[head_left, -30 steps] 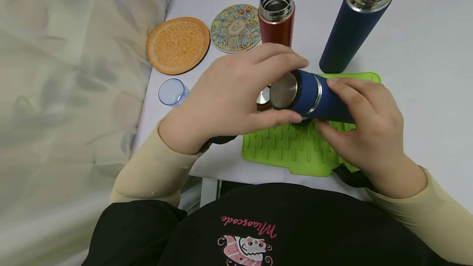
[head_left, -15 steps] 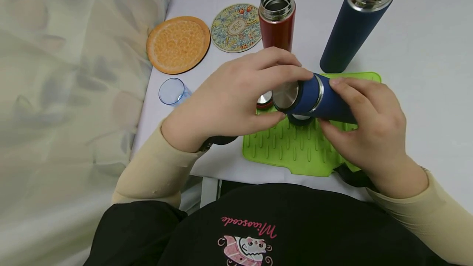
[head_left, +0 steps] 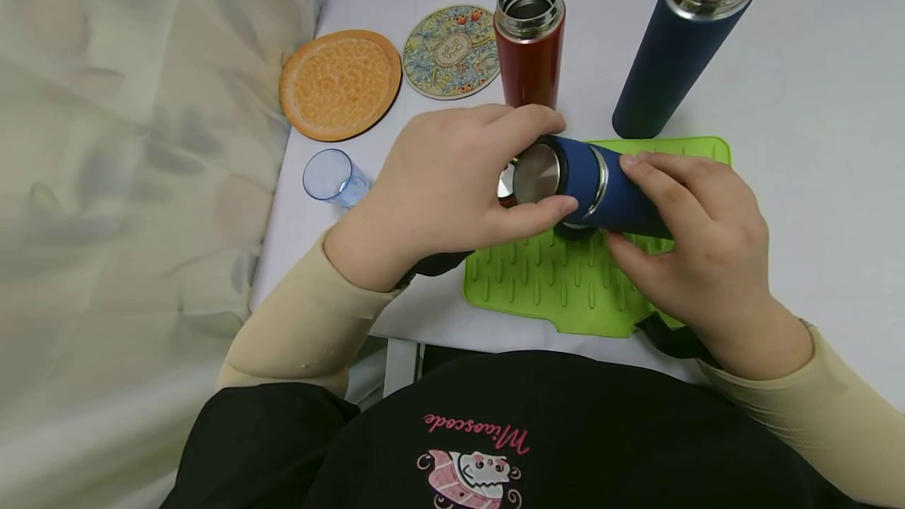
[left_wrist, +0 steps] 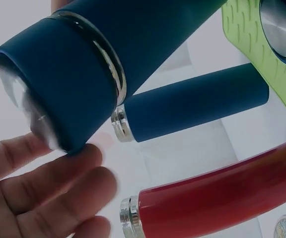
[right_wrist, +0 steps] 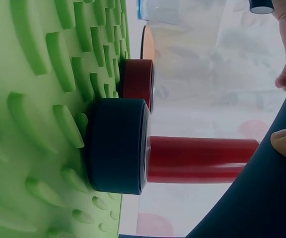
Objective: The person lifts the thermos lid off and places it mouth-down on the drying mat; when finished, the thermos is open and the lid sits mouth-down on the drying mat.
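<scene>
My right hand point(head_left: 707, 234) grips the body of a blue thermos point(head_left: 629, 195), which is tilted with its lid end toward the left. Thumb and fingers of my left hand point(head_left: 445, 179) hold the thermos lid point(head_left: 540, 171), a blue cap with a brushed steel top. A silver ring separates lid from body, clearly seen in the left wrist view beside the lid point(left_wrist: 58, 74). Under the thermos, a dark blue lid point(right_wrist: 118, 146) and a red lid point(right_wrist: 138, 82) sit on the green ridged mat point(head_left: 537, 281).
An uncapped red thermos point(head_left: 532, 61) stands behind my left hand. Further right is an uncapped dark blue thermos point(head_left: 682, 53). To the left lie an orange round coaster point(head_left: 341, 85), a patterned round coaster point(head_left: 452, 49) and a clear blue cup point(head_left: 335, 177). A curtain point(head_left: 141, 218) hangs beside the table.
My left fingers have shifted round the lid, first forward over its top, then back, with the thumb now forward against its side. The thermos has moved slightly left; my right hand keeps its grip.
</scene>
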The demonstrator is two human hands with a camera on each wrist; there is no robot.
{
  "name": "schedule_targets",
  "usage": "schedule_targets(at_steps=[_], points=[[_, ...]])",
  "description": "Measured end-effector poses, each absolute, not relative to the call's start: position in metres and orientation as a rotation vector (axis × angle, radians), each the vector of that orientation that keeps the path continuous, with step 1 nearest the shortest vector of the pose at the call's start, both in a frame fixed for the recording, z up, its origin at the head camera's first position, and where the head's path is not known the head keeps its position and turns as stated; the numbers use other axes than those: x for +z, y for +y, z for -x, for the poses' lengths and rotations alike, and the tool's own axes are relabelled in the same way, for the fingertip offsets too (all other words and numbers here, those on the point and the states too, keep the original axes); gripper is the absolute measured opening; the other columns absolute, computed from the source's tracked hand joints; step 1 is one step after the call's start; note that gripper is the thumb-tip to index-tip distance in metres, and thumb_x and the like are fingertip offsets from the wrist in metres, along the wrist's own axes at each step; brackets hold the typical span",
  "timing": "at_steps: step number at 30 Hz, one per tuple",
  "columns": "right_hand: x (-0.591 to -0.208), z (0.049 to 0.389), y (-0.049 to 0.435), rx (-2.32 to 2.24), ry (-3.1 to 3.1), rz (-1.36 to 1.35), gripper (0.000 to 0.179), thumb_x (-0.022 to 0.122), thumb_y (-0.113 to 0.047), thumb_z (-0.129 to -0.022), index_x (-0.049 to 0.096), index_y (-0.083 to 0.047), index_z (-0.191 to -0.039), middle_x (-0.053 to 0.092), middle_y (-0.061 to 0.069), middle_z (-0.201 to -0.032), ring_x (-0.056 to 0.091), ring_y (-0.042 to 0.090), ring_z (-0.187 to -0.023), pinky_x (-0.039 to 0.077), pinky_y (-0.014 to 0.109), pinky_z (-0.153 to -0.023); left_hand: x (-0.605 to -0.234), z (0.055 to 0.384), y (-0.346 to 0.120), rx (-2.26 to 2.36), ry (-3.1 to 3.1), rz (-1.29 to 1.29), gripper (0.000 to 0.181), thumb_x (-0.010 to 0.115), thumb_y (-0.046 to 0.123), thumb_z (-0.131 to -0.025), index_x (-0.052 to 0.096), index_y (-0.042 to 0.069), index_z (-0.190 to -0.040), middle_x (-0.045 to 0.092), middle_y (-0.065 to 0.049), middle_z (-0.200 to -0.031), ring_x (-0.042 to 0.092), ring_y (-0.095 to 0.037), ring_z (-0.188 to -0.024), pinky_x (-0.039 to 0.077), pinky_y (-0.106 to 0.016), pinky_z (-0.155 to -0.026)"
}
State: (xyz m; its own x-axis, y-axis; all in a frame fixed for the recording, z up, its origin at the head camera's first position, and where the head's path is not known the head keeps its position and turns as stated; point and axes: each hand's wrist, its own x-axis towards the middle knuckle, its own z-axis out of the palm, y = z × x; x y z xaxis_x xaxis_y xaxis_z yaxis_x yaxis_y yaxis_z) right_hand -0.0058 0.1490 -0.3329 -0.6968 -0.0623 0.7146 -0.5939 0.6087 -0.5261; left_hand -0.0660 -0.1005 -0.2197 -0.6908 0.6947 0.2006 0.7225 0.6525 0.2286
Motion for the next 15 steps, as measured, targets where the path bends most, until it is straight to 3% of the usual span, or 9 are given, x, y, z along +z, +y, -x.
schedule_targets(at_steps=[2, 5, 9, 12, 15], points=[[-0.333, 0.006, 0.1494, 1.028, -2.166, -0.502, 0.059, 0.092, -0.007, -0.071, 0.078, -0.002, -0.128, 0.077, 0.027, -0.121, 0.068, 0.053, -0.109, 0.051, 0.037, -0.113, -0.2194, 0.0669, -0.1007, -0.433, -2.791, 1.202, 0.071, 0.073, 0.067, -0.098, 0.068, 0.015, -0.145, 0.08, -0.003, -0.122, 0.071, -0.016, -0.089, 0.06, -0.039, -0.076], [-0.3321, 0.0072, 0.1485, 1.025, -2.15, -0.478, 0.058, 0.091, -0.006, -0.07, 0.078, -0.002, -0.127, 0.076, 0.028, -0.12, 0.067, 0.053, -0.107, 0.051, 0.036, -0.112, -0.2185, 0.0701, -0.1033, -0.496, -2.784, 1.332, 0.081, 0.08, 0.064, -0.095, 0.061, 0.015, -0.156, 0.071, -0.006, -0.144, 0.071, -0.019, -0.113, 0.06, -0.036, -0.098], [-0.3312, 0.0084, 0.1475, 1.03, -2.127, -0.457, 0.056, 0.091, -0.006, -0.07, 0.079, -0.001, -0.125, 0.076, 0.028, -0.117, 0.068, 0.054, -0.105, 0.052, 0.037, -0.111, -0.2184, 0.0745, -0.1058, -0.57, -2.688, 1.569, 0.076, 0.09, 0.034, -0.094, 0.058, 0.013, -0.159, 0.058, -0.011, -0.159, 0.064, -0.025, -0.136, 0.05, -0.035, -0.118], [-0.3313, 0.0084, 0.1481, 1.032, -2.125, -0.455, 0.056, 0.091, -0.007, -0.071, 0.079, -0.001, -0.125, 0.076, 0.028, -0.117, 0.068, 0.054, -0.105, 0.052, 0.037, -0.111, -0.219, 0.0761, -0.1051, -0.56, -2.628, 1.626, 0.059, 0.083, 0.012, -0.097, 0.063, 0.011, -0.153, 0.06, -0.013, -0.157, 0.067, -0.027, -0.132, 0.054, -0.034, -0.114], [-0.3315, 0.0083, 0.1481, 1.037, -2.124, -0.46, 0.054, 0.091, -0.007, -0.071, 0.08, -0.001, -0.124, 0.077, 0.028, -0.117, 0.068, 0.054, -0.105, 0.052, 0.036, -0.111, -0.2196, 0.0761, -0.1048, -0.566, -2.626, 1.59, 0.055, 0.08, 0.013, -0.097, 0.065, 0.01, -0.15, 0.064, -0.013, -0.151, 0.07, -0.025, -0.121, 0.057, -0.033, -0.103]])
